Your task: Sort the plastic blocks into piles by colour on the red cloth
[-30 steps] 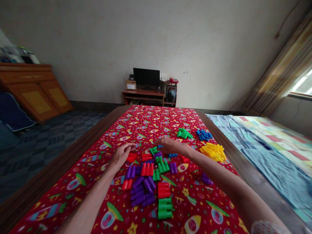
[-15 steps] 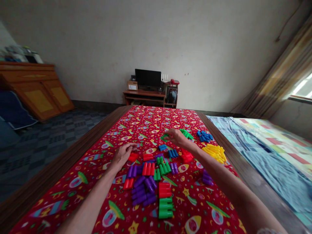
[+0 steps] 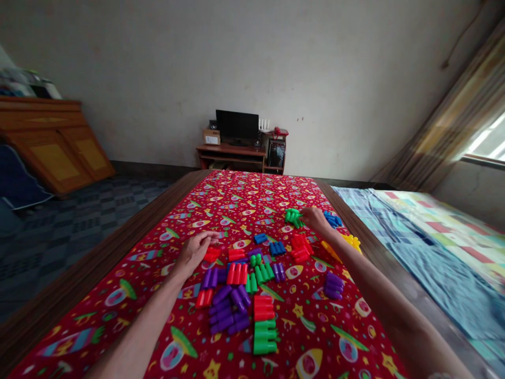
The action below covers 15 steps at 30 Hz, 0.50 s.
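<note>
My right hand (image 3: 315, 220) is stretched far out, its fingers pinched at the right edge of the green block pile (image 3: 292, 217), seemingly on a green block. The blue pile (image 3: 333, 220) lies just to its right. Behind my forearm, the yellow pile (image 3: 352, 241) is partly hidden. My left hand (image 3: 194, 250) rests curled on the red patterned cloth (image 3: 236, 202), fingers bent over a red block (image 3: 213, 255). Between my arms lie mixed red, green, purple and blue blocks (image 3: 240, 295).
The cloth covers a long wooden table (image 3: 118, 242). A bed with a striped sheet (image 3: 426, 237) runs along the right. A desk with a monitor (image 3: 236, 126) stands at the far wall, and a wooden cabinet (image 3: 59, 142) at the left.
My right hand lifted a green block from the mixed heap and carried it away and to the right, to the green pile. My left hand stayed by the red block.
</note>
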Tool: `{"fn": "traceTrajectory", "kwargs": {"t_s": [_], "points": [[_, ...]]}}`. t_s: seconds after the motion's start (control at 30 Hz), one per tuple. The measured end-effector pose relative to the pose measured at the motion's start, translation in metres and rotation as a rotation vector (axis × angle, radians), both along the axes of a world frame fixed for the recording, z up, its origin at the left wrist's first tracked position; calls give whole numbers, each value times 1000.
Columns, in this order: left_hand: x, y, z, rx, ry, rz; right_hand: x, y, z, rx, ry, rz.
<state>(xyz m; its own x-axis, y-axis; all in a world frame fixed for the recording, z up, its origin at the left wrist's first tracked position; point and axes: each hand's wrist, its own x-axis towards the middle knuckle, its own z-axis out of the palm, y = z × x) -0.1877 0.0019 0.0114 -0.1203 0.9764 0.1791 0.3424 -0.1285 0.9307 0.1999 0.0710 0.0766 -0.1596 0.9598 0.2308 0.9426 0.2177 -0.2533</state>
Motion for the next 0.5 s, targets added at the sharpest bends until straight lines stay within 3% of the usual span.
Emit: {"fn": "traceTrajectory", "kwargs": {"t_s": [0.1, 0.17, 0.3, 0.4, 0.5], "points": [[0, 1, -1, 15, -5, -5, -8, -10, 10, 37, -67, -112], [-1, 1, -2, 19, -3, -15, -17, -17, 18, 44, -100, -85], [-2, 2, -3, 10, -9, -20, -51, -38, 25, 30, -5, 312], [-3, 1, -3, 6, 7, -19, -85, -54, 18, -67, 65, 645], [-1, 0, -1, 11, 14, -20, -113, -63, 5, -135, -6, 858]]}}
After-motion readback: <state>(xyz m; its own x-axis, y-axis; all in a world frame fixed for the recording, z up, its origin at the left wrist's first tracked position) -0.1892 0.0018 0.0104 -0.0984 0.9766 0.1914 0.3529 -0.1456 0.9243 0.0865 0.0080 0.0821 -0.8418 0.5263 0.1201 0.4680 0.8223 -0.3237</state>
